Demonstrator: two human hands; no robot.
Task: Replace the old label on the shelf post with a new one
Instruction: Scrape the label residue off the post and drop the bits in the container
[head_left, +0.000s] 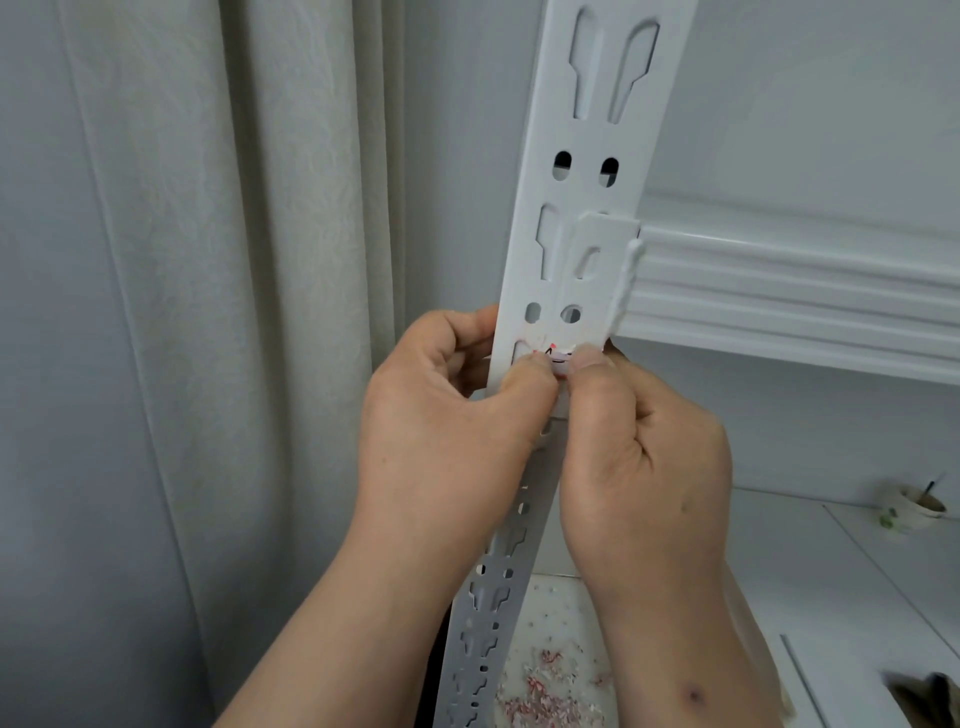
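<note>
White-painted steel forms the slotted shelf post (571, 249), and on its front face, just below a pair of round holes, a small label (558, 359) with pink and black marks is seen between two thumbs. The left hand (447, 410) is wrapped around the post's left edge, fingers curled behind it and thumb pressed onto the label; the post is probably steadied this way so that force can be applied. The right hand (644, 457) is curled too, its thumb tip set against the label's right end, apparently for picking or pressing at the edge. Whether the label is being peeled off or smoothed down cannot be told. Pinkish shreds (545, 686) are scattered on the lower surface beside the post, which suggests scraped label remnants. A shelf beam (779, 291) is hooked into the post just above the hands.
</note>
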